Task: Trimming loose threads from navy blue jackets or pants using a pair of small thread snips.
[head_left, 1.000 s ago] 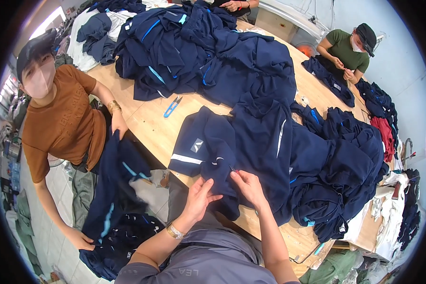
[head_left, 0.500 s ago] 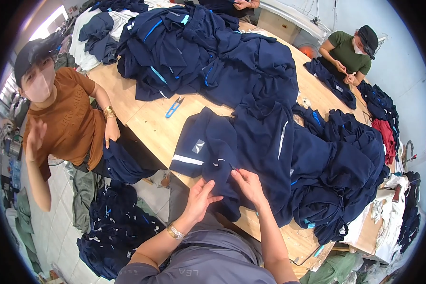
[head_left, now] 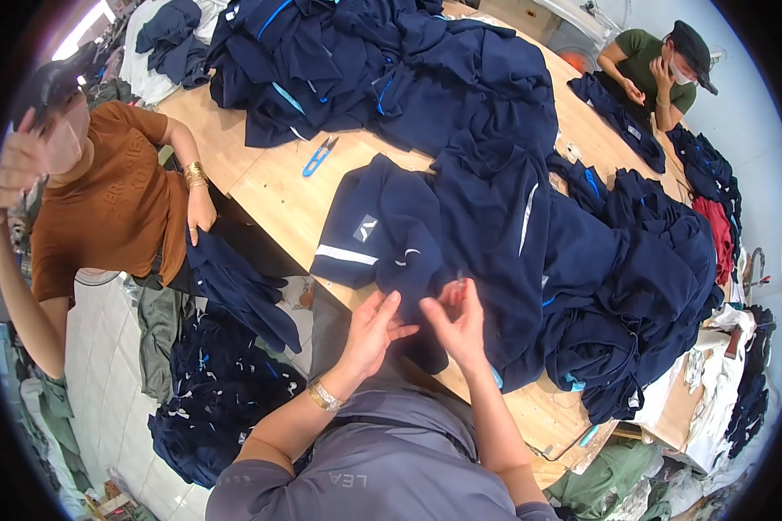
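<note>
A navy blue garment [head_left: 391, 195] with a white stripe and a pale grey patch lies spread on the table's near edge. Over its lower edge is my left hand [head_left: 374, 337], thumb and fingers apart, with nothing seen in its grasp. To the right, my right hand [head_left: 459, 328] hovers above the cloth, fingers curled together and blurred. Whatever its fingertips pinch, if anything, is too small to name. Blue-handled thread snips [head_left: 319, 156] rest on bare wood beyond the garment.
A large navy garment heap [head_left: 460, 82] covers the far table; another pile [head_left: 643, 260] lies right. At left, a person in brown [head_left: 113, 200] holds dark cloth with one hand. Another person in green [head_left: 647, 74] sits far right. More garments [head_left: 217, 391] lie low at left.
My right hand has lifted off the cloth, its fingers curling more. My left hand has opened somewhat. The person in brown has raised a hand; the person in green has brought one up to the mask.
</note>
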`<action>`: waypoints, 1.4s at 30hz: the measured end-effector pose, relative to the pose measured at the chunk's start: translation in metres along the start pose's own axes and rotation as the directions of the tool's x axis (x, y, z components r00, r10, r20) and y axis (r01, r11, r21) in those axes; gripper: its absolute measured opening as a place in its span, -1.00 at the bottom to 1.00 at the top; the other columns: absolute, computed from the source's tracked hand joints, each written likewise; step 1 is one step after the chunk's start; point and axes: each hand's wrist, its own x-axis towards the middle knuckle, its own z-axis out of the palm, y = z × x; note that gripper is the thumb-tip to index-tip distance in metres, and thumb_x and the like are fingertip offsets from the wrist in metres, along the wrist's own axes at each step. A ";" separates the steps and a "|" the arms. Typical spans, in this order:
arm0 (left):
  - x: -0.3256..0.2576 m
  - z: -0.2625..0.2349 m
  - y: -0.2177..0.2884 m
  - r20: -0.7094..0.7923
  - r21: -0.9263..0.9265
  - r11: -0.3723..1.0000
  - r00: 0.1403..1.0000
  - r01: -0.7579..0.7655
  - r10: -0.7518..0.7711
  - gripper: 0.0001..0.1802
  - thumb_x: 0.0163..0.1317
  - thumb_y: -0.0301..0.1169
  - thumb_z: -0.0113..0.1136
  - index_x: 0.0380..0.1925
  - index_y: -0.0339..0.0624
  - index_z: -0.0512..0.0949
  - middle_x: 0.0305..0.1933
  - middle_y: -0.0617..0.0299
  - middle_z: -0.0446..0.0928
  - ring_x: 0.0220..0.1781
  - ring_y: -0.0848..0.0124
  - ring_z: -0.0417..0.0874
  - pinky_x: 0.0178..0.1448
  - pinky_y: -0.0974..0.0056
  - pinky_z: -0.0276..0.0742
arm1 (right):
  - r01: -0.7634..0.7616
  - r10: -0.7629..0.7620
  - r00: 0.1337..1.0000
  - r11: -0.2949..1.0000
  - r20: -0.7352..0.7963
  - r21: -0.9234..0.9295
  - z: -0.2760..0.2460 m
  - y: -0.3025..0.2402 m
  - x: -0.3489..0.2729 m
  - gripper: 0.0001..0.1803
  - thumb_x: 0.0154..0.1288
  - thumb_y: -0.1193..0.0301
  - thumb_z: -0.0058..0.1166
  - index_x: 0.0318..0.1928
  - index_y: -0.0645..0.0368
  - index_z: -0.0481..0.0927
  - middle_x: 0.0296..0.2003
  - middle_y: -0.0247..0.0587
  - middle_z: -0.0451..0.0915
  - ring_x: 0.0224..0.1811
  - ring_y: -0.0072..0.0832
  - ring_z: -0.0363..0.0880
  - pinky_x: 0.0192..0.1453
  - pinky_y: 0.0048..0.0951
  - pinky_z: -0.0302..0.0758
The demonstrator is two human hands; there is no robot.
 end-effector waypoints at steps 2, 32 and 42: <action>-0.002 0.005 0.002 -0.005 -0.001 0.999 0.999 -0.039 0.039 -0.78 0.33 -0.25 -0.05 -0.16 -0.13 0.43 -0.27 0.26 0.54 -0.26 0.48 0.61 -0.15 0.31 0.60 | 0.139 -0.130 0.990 0.959 0.053 -0.245 0.008 -0.012 -0.001 -0.57 0.00 0.34 0.31 -0.38 0.22 0.26 -0.56 -0.27 0.34 -0.53 -0.51 0.33 -0.45 -0.49 0.30; 0.005 -0.029 -0.016 -0.096 0.661 0.701 0.956 0.269 -0.277 -0.23 0.22 0.27 -0.29 -0.38 -0.32 0.51 -0.45 0.11 0.57 -0.50 0.45 0.59 -0.58 0.47 0.38 | -0.384 0.384 0.923 0.923 -0.020 -0.026 -0.011 0.038 -0.062 -0.46 -0.05 0.33 0.36 -0.22 0.19 0.23 -0.49 -0.34 0.44 -0.46 -0.62 0.43 -0.33 -0.55 0.43; 0.066 -0.082 0.057 -0.122 0.950 0.313 0.934 0.012 0.335 -0.56 0.20 -0.08 0.07 -0.52 -0.30 0.53 -0.59 0.10 0.56 -0.51 0.29 0.61 -0.34 0.24 0.50 | -0.202 0.201 0.977 0.979 0.069 -0.004 -0.034 0.030 -0.073 -0.68 0.13 0.62 0.07 -0.22 0.24 0.18 -0.50 -0.28 0.42 -0.51 -0.60 0.42 -0.42 -0.57 0.37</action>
